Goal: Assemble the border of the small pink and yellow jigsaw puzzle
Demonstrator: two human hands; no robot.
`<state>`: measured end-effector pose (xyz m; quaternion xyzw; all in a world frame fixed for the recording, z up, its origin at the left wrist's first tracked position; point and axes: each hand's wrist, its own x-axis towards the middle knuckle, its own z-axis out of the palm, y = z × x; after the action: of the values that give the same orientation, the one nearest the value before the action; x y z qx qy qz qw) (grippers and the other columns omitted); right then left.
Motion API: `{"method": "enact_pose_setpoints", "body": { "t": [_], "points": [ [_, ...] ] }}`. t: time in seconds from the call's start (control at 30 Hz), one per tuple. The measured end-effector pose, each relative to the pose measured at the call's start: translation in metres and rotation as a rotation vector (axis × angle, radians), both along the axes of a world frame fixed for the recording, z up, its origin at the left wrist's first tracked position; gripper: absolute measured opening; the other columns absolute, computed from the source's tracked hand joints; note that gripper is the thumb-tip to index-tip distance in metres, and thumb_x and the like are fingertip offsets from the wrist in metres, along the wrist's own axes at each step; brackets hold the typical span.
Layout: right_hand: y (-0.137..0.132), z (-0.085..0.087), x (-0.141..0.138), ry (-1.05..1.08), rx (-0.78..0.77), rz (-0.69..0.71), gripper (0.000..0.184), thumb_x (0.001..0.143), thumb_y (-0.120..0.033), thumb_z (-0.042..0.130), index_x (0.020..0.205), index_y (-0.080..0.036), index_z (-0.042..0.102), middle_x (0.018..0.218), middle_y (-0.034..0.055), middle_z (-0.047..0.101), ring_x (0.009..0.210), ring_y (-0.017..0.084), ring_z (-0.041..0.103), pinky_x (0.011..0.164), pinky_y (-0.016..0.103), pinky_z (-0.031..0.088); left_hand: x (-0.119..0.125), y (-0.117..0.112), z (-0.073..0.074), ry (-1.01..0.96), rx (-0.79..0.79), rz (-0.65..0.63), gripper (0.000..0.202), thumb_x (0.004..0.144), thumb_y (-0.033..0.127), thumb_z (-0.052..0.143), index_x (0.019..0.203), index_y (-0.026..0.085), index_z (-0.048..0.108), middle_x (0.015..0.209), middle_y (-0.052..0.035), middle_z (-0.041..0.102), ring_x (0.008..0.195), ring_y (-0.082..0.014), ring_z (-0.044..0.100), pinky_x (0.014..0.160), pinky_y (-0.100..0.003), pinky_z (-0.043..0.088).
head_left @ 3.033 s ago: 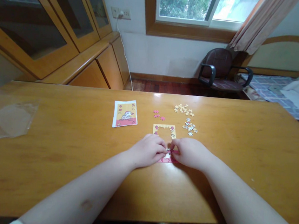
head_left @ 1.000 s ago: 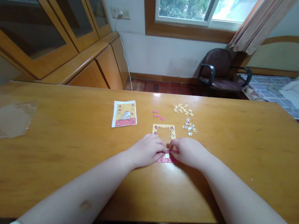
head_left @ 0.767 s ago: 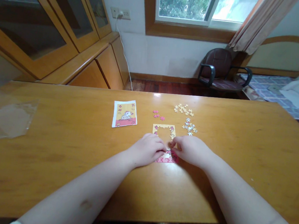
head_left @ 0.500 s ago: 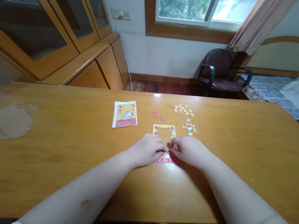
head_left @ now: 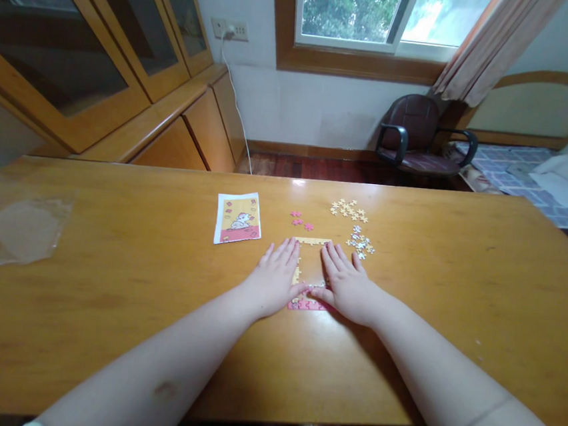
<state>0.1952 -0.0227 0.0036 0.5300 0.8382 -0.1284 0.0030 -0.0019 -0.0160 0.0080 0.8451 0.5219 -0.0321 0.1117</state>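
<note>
A jigsaw puzzle frame (head_left: pixel 313 241) of joined edge pieces lies on the table, yellow along the top and pink along the bottom. My left hand (head_left: pixel 275 276) lies flat over its left side, fingers stretched forward. Over the right side rests my right hand (head_left: pixel 348 281), also flat with its fingers apart. The two thumbs point inward above the lower pink part. Both hands cover much of the frame's sides. Beyond them are loose pink pieces (head_left: pixel 308 227), yellow pieces (head_left: pixel 348 210) and white patterned pieces (head_left: pixel 361 242).
A picture card (head_left: pixel 239 219) with a white cartoon animal lies left of the puzzle. A clear plastic bag (head_left: pixel 24 228) is at the far left of the wooden table (head_left: pixel 152 334). Behind the table stand a chair (head_left: pixel 417 132) and a glass-door cabinet (head_left: pixel 130 37).
Both hands have gone from bent, pinching fingers at the lower part of the puzzle to lying flat along its two sides. The loose pieces and the card stay where they were.
</note>
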Motion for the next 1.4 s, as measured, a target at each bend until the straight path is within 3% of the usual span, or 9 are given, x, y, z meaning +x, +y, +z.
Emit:
{"method": "enact_pose_setpoints", "body": {
  "t": [0.23,0.63,0.93,1.07,1.17,1.27,1.33,1.4],
  "points": [
    [0.009,-0.002,-0.004,-0.015,0.021,0.023,0.092,0.086,-0.073,0.022,0.151,-0.008,0.015,0.155,0.0187,0.013,0.144,0.033,0.010,0.112,0.061,0.011,-0.001,0.006,-0.003,0.059,0.013,-0.006,0.080,0.090,0.056,0.038,0.151,0.008,0.015,0.157,-0.0146,0.012,0.146,-0.0275,0.010,0.118,-0.050,0.012],
    [0.024,-0.004,-0.008,-0.050,0.091,0.031,0.085,0.090,-0.068,0.019,0.151,-0.010,0.017,0.156,0.0159,0.014,0.145,0.029,0.013,0.113,0.059,0.009,-0.012,0.025,-0.010,0.027,0.049,-0.027,0.083,0.090,0.062,0.032,0.152,0.011,0.010,0.157,-0.0136,0.014,0.146,-0.0277,0.010,0.117,-0.050,0.009],
    [0.028,-0.003,-0.010,-0.003,0.087,0.021,0.078,0.092,-0.063,0.022,0.150,-0.011,0.022,0.155,0.0166,0.017,0.144,0.029,0.015,0.112,0.062,0.006,-0.012,0.028,-0.009,-0.011,0.045,-0.022,0.079,0.091,0.059,0.031,0.151,0.010,0.015,0.157,-0.0149,0.014,0.146,-0.0266,0.010,0.117,-0.050,0.010],
    [0.029,-0.006,-0.007,0.066,0.123,-0.005,0.076,0.092,-0.061,0.029,0.150,-0.012,0.023,0.155,0.0177,0.020,0.144,0.031,0.016,0.111,0.063,0.005,-0.011,0.031,-0.010,-0.107,0.069,0.047,0.072,0.092,0.052,0.034,0.150,0.011,0.019,0.156,-0.0155,0.019,0.145,-0.0262,0.017,0.116,-0.047,0.017],
    [0.033,-0.007,-0.002,0.179,0.162,-0.058,0.068,0.094,-0.053,0.031,0.148,-0.012,0.028,0.153,0.0187,0.026,0.143,0.031,0.020,0.112,0.062,0.007,-0.012,0.030,0.004,-0.193,0.146,0.173,0.060,0.093,0.043,0.038,0.144,0.011,0.033,0.151,-0.0156,0.034,0.137,-0.0262,0.034,0.111,-0.041,0.029],
    [0.037,-0.008,0.003,0.326,0.193,-0.145,0.058,0.095,-0.046,0.031,0.143,-0.014,0.037,0.148,0.0178,0.037,0.140,0.029,0.028,0.113,0.059,0.009,-0.013,0.025,0.033,-0.165,0.200,0.239,0.036,0.091,0.031,0.041,0.115,0.014,0.061,0.121,-0.0117,0.063,0.114,-0.0254,0.055,0.100,-0.039,0.041],
    [0.038,-0.008,0.005,0.403,0.211,-0.177,0.054,0.095,-0.045,0.032,0.139,-0.016,0.042,0.145,0.0162,0.043,0.137,0.028,0.032,0.114,0.058,0.010,-0.016,0.026,0.053,-0.107,0.200,0.252,0.029,0.090,0.027,0.041,0.099,0.017,0.067,0.104,-0.0090,0.068,0.102,-0.0252,0.059,0.093,-0.040,0.044],
    [0.039,-0.009,0.006,0.461,0.231,-0.183,0.051,0.094,-0.045,0.033,0.135,-0.016,0.046,0.141,0.0151,0.047,0.135,0.028,0.035,0.114,0.056,0.011,-0.019,0.036,0.065,-0.073,0.207,0.266,0.028,0.090,0.027,0.042,0.097,0.018,0.068,0.101,-0.0081,0.069,0.099,-0.0254,0.059,0.090,-0.040,0.045]
  ]
}}
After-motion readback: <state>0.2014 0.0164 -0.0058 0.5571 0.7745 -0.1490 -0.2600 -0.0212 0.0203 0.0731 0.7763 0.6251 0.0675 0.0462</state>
